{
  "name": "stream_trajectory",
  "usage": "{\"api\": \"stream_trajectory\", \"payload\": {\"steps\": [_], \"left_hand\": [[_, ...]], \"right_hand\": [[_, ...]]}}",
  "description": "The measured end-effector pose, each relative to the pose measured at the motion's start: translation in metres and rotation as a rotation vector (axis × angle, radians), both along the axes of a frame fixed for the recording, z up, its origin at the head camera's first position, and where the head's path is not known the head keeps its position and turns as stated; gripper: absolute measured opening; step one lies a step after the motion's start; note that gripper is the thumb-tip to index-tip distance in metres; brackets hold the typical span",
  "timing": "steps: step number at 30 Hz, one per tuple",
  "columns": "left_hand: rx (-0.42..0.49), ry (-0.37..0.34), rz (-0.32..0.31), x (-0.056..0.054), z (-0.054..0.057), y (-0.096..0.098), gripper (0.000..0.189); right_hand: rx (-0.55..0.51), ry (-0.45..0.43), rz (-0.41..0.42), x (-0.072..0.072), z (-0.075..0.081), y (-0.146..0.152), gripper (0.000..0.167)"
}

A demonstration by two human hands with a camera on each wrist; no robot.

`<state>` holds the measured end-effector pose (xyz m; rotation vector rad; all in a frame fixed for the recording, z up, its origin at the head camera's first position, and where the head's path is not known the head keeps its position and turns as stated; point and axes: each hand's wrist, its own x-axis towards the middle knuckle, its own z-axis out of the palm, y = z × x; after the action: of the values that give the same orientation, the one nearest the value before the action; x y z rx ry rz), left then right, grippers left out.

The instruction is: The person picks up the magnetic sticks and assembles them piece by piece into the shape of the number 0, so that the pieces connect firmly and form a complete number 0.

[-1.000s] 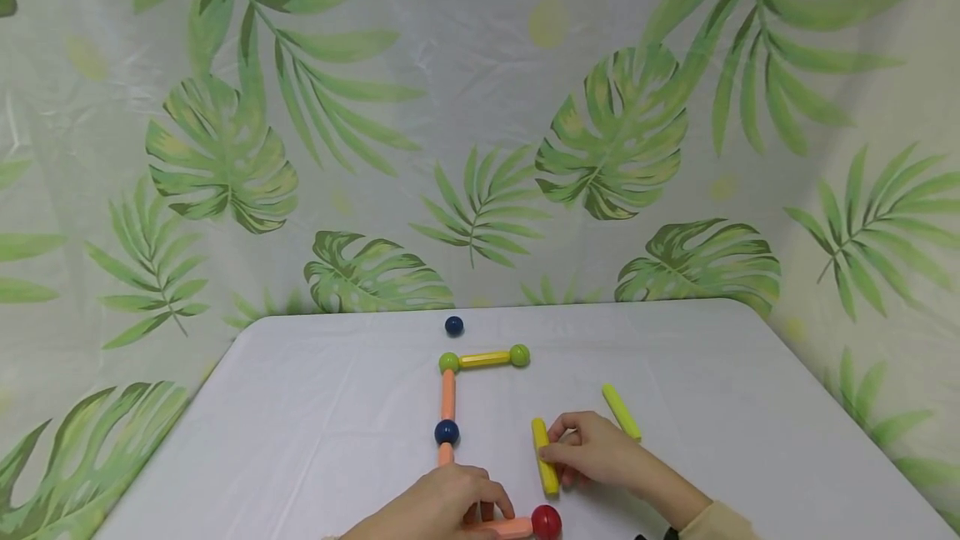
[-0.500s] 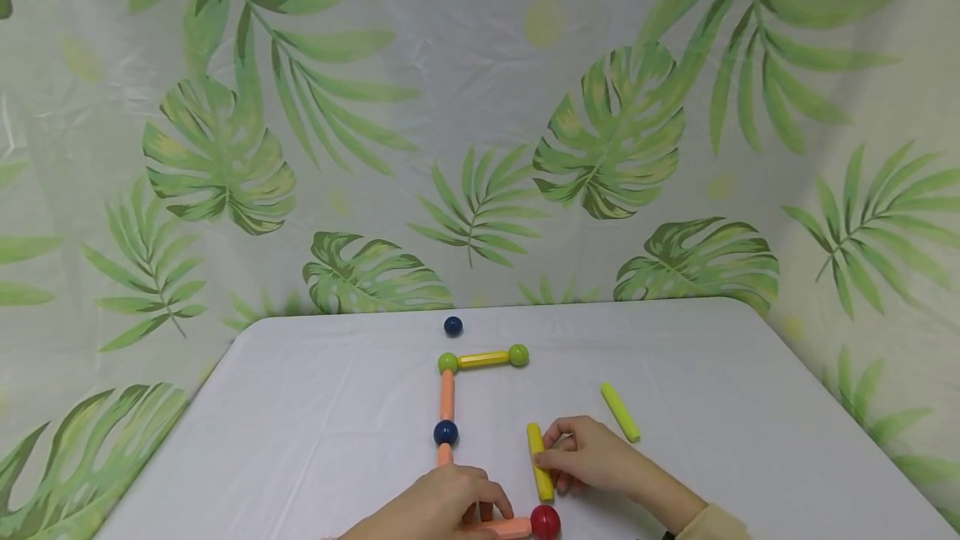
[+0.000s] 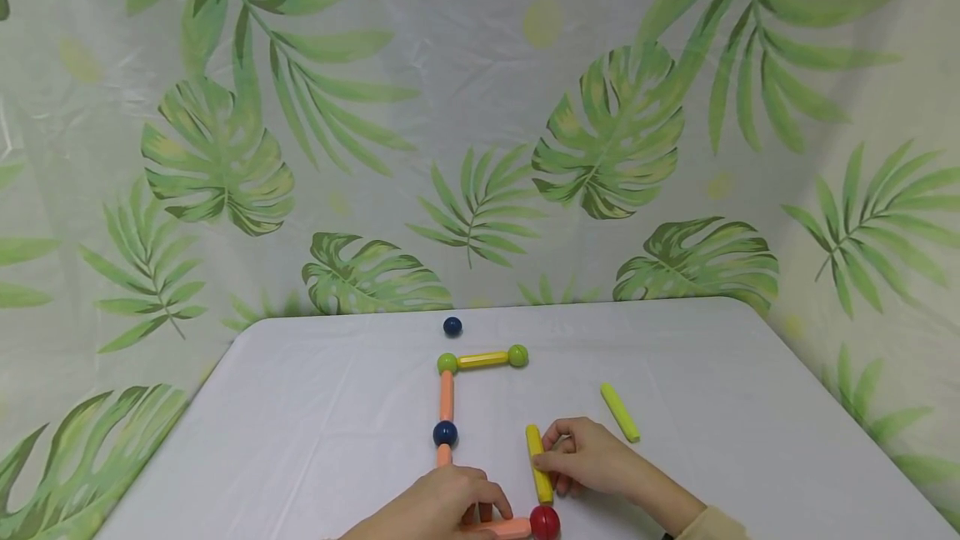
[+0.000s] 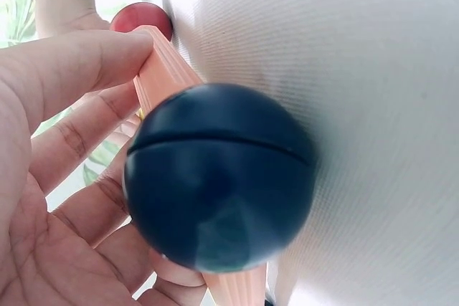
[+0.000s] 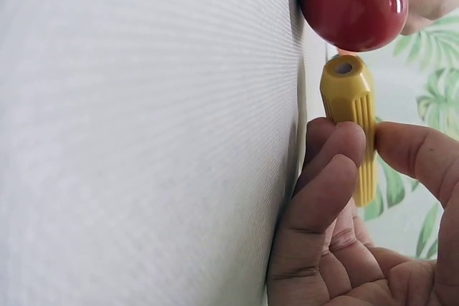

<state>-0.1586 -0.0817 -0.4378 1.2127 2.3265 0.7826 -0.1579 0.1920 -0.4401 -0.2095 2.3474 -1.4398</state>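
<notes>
My left hand [image 3: 446, 500] pinches a peach ribbed stick [image 3: 510, 528] near the table's front. A red ball [image 3: 545, 522] sits at that stick's right end. In the left wrist view a large navy ball [image 4: 219, 191] sits at its other end, with a second peach stick [image 4: 242, 288] running from it. Between thumb and fingers, my right hand [image 3: 592, 458] holds a yellow stick [image 3: 533, 440]. The yellow stick's near end, with a round socket in its tip, is right by the red ball; whether they touch I cannot tell.
Beyond my left hand, a navy ball [image 3: 445, 433] and a peach stick [image 3: 447, 394] lead to a green ball [image 3: 447, 364], then a yellow stick [image 3: 483, 359] and another green ball [image 3: 518, 356]. A loose navy ball [image 3: 452, 326] and a lime stick [image 3: 620, 412] lie apart.
My right hand has shifted slightly left and towards me, bringing the yellow stick's near end up to the red ball. The left hand keeps its pinch on the peach stick.
</notes>
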Motion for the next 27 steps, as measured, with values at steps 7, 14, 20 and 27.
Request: {"api": "stream_trajectory", "payload": {"steps": [7,14,20,27], "left_hand": [[0.031,0.076,-0.025,-0.012,-0.033,-0.003,0.020],[0.040,0.048,-0.029,-0.024,-0.059,-0.006,0.022],[0.065,0.118,-0.068,-0.029,-0.068,-0.008,0.022],[0.062,0.122,-0.059,-0.020,-0.050,-0.006,0.022]], "right_hand": [[-0.011,0.017,0.012,0.002,0.003,-0.001,0.022],[0.014,0.000,-0.002,0.004,0.005,-0.003,0.022],[0.023,-0.009,-0.006,0.005,0.006,-0.004,0.022],[-0.012,-0.017,0.008,0.005,0.005,-0.004,0.022]]}}
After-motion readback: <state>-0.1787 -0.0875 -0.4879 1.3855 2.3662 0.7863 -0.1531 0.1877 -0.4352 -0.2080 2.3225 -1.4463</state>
